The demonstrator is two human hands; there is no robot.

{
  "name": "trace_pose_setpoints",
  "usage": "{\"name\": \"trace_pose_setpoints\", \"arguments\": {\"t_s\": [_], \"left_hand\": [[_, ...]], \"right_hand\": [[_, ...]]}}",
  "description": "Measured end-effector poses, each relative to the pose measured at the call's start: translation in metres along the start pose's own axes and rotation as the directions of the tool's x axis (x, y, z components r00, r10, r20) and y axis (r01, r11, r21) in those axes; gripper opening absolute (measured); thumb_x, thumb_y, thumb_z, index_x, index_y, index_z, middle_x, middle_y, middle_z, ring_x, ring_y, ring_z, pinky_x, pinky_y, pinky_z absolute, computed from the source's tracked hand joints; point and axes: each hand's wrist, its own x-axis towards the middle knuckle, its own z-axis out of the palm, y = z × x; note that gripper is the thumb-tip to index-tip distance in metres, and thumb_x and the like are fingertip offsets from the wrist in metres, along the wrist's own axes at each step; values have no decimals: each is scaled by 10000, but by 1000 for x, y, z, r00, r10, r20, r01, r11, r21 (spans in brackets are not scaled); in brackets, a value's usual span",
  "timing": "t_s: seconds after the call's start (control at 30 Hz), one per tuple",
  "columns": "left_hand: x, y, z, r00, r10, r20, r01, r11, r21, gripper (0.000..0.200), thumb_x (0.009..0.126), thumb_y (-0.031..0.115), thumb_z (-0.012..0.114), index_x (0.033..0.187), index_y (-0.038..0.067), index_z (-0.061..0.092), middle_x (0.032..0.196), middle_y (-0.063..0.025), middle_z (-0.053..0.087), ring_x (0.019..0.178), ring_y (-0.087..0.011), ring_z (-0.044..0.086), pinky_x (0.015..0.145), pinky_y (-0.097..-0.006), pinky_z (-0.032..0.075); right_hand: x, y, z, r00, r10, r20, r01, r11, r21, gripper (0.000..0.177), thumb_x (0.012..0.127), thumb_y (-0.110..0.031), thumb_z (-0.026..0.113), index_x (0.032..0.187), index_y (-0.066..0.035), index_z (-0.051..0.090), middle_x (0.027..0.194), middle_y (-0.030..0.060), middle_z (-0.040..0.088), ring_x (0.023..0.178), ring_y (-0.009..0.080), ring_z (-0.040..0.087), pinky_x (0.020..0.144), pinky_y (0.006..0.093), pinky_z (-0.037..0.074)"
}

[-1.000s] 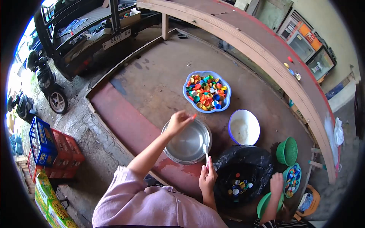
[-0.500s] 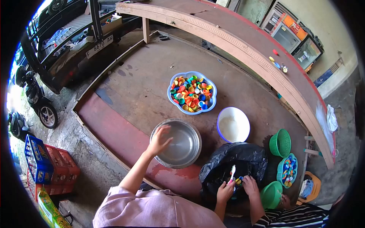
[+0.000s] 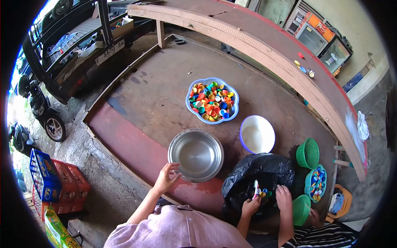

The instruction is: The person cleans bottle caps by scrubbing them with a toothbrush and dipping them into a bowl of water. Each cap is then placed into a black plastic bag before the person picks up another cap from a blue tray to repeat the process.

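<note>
Head view: the left hand (image 3: 167, 180) is raised just beside the near rim of the metal bowl (image 3: 195, 155), its forearm slanting up from the lower left. Its fingers are loosely curled and parted, with nothing visible between them. The right hand (image 3: 250, 206) reaches up over the near side of the black bag (image 3: 258, 173), its fingers closed round the brush (image 3: 256, 189), which stands nearly upright with the white end on top. Colored caps (image 3: 263, 194) show right by the fingertips; whether any are pinched cannot be told.

A co-worker's hand (image 3: 284, 198) bends down at the bag's right side, and that person's other hand (image 3: 315, 217) is by the green bowl (image 3: 301, 210).

Beyond the metal bowl, the blue basin (image 3: 236, 102) is full of caps; the white bowl (image 3: 257, 134) sits between it and the bag.

The truck's plate (image 3: 110, 52) reads "F 8670 AW". The orange sign (image 3: 317, 25) on the cabinet carries pale script, and the blue crate (image 3: 43, 173) has yellow lettering, both too small to read.
</note>
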Motion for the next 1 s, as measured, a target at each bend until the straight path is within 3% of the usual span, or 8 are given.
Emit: {"name": "trace_pose_setpoints", "arguments": {"t_s": [0.1, 0.23, 0.47, 0.53, 0.8, 0.9, 0.97, 1.0], "left_hand": [[7, 19, 5, 996, 64, 55, -68, 996, 60, 381, 773, 88, 648, 1121, 23, 508, 1067, -141, 543, 947, -241, 584, 765, -343, 489], [16, 24, 15, 987, 108, 120, -120, 988, 96, 372, 778, 85, 642, 1121, 32, 507, 1054, -144, 541, 956, -253, 588, 777, -354, 489], [23, 29, 19, 975, 129, 182, -153, 980, 126, 374, 774, 74, 642, 1123, 38, 511, 1053, -141, 538, 955, -249, 579, 785, -349, 484], [22, 32, 17, 974, 128, 186, -155, 978, 137, 368, 769, 65, 644, 1112, 30, 516, 1034, -142, 545, 948, -252, 577, 782, -349, 479], [17, 37, 25, 959, 174, 225, -209, 967, 143, 360, 757, 36, 640, 1098, 21, 524, 1016, -136, 558, 891, -243, 589, 749, -338, 475], [15, 44, 35, 934, 153, 321, -183, 981, 63, 339, 791, 60, 633, 1106, 12, 514, 1022, -129, 568, 869, -218, 598, 715, -317, 487], [12, 39, 47, 924, 94, 371, -69, 994, -79, 320, 822, 77, 607, 1115, 4, 501, 1044, -123, 568, 874, -206, 595, 717, -324, 491], [10, 37, 52, 910, 43, 413, 51, 976, -213, 303, 853, 94, 582, 1124, -3, 487, 1066, -117, 569, 879, -194, 593, 720, -331, 495]], "right_hand": [[3, -7, 0, 990, 97, 99, -98, 995, 9, 364, 693, -18, 580, 1035, 71, 493, 1053, 246, 529, 990, 401, 517, 862, 442, 419], [12, -16, -3, 999, 42, 4, -42, 999, -7, 455, 695, -113, 677, 1070, 47, 477, 1078, 180, 493, 957, 370, 542, 795, 442, 448], [25, 13, 25, 995, 91, 39, -95, 988, 119, 359, 667, -61, 693, 968, 46, 529, 968, 215, 537, 927, 391, 542, 787, 436, 438], [24, 13, 16, 994, 91, -57, -68, 946, 316, 338, 624, -22, 714, 900, 52, 533, 925, 238, 557, 927, 404, 542, 803, 450, 427], [19, -3, -26, 963, 138, -232, -20, 894, 448, 300, 647, -35, 748, 876, 28, 565, 859, 146, 607, 749, 291, 606, 676, 378, 478], [5, -58, -49, 982, 188, -26, -78, 526, 847, 261, 722, -64, 724, 938, 4, 594, 858, 53, 617, 742, 116, 577, 642, 248, 483], [-7, -87, -52, 998, 46, 38, -57, 581, 812, 212, 713, -79, 733, 880, -10, 622, 784, 49, 631, 692, 102, 584, 636, 251, 477], [-14, -107, -51, 999, -39, 19, 2, 478, 879, 207, 696, -86, 748, 848, -11, 629, 766, 52, 646, 686, 99, 592, 632, 262, 476]]}}
